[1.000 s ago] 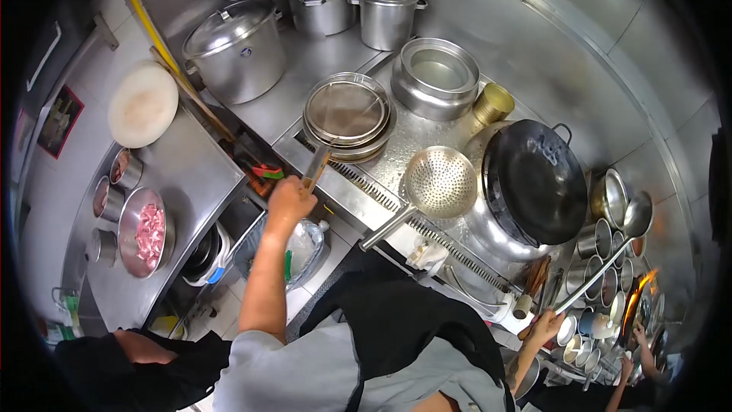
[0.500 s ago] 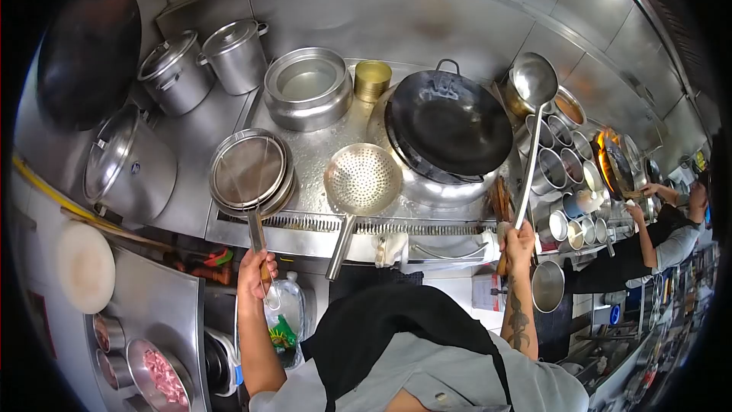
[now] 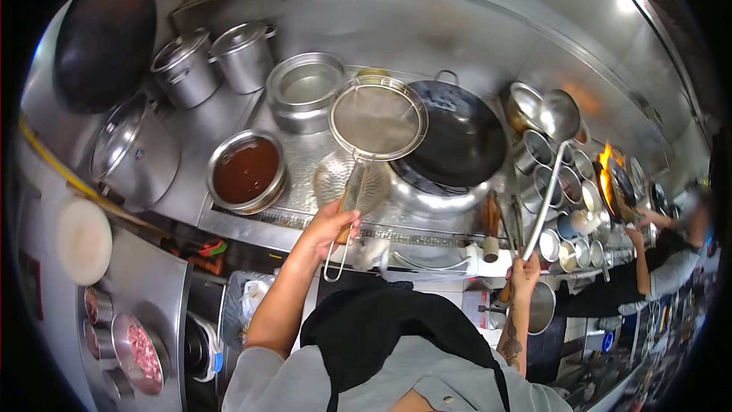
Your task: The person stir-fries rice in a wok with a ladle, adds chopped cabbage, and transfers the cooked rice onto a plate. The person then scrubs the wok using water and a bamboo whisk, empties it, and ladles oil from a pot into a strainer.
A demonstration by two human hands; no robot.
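My left hand (image 3: 329, 230) is closed around the handle of a fine-mesh strainer (image 3: 379, 118). Its round mesh hangs over the stove, overlapping the left edge of the black wok (image 3: 461, 133) in view. Below the strainer lies a perforated skimmer (image 3: 328, 185), partly hidden by the strainer's handle and my hand. To the left stands a metal pot of dark brown liquid (image 3: 245, 172), uncovered. My right hand (image 3: 523, 276) grips a long-handled ladle (image 3: 560, 116), its bowl raised near the metal containers at the right.
A wide pot of pale liquid (image 3: 306, 80) stands behind. Lidded pots (image 3: 183, 69) line the left back. Several seasoning containers (image 3: 568, 221) crowd the right. Beyond them flames (image 3: 606, 179) rise near another person (image 3: 648, 252). A bowl of raw meat (image 3: 141, 355) sits lower left.
My left hand has lifted the strainer off the pot and carried it right, toward the wok, uncovering the brown liquid. The ladle in my right hand has shifted slightly right and down.
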